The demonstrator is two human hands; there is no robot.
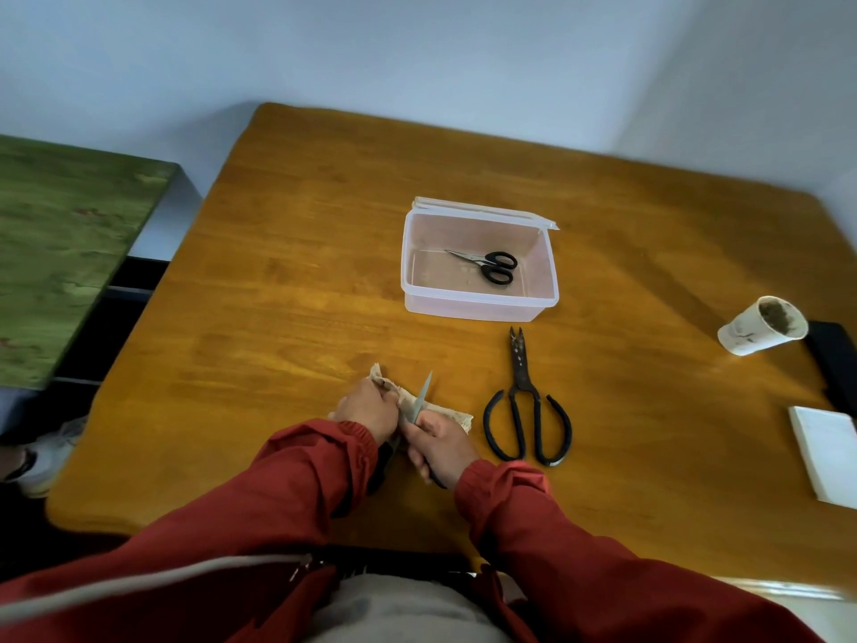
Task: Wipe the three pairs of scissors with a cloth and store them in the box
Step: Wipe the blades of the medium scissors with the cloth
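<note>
From the head: left hand curled tight on a crumpled cloth, pressing it to the blade of a pair of scissors. Right hand closed round the dark handle, tip aimed away toward the box. Inside the box, small black scissors. Just right of the right hand, large black scissors flat on the table, lengthwise toward the box. No legible writing anywhere.

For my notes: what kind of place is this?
Probably a plain room at home: a wooden table in a corner of bare walls, with a plastic box and a paper cup on it.
</note>
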